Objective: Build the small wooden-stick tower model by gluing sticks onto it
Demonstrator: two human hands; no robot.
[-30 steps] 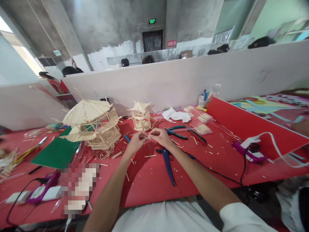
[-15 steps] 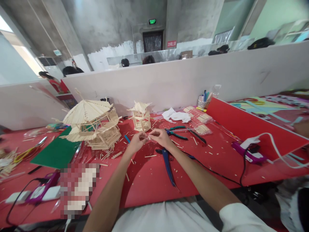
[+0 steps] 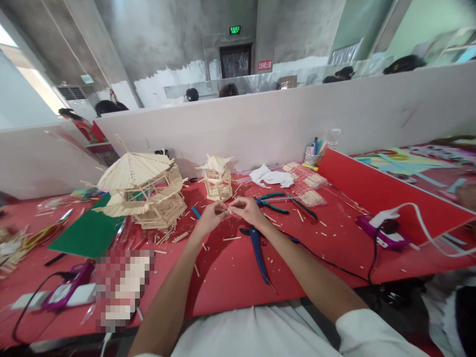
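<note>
My left hand (image 3: 213,216) and my right hand (image 3: 248,210) meet above the red table, thumbs and fingertips pinched together. A small pale piece (image 3: 229,211) shows between them, too small to name for sure. Just behind my fingers stands a small pavilion model of wooden sticks (image 3: 218,179). A larger stick pavilion (image 3: 143,191) with a wide roof is farther left. The blue-handled glue gun (image 3: 257,253) lies under my right wrist. Teal-handled pliers (image 3: 273,203) rest beyond my right hand, a blue strip-like object (image 3: 196,212) beside my left hand.
Stick scraps litter the red table (image 3: 219,287). A green board (image 3: 89,228) and a purple power strip (image 3: 69,290) are on the left. At right stand a red board (image 3: 394,198), another purple power strip (image 3: 383,235) and a pen cup (image 3: 311,156). Packs of sticks (image 3: 308,186) lie near white tissue (image 3: 271,176).
My hands keep the same pinched pose at nearly the same spot. The view has shifted very slightly; nothing on the table has visibly moved.
</note>
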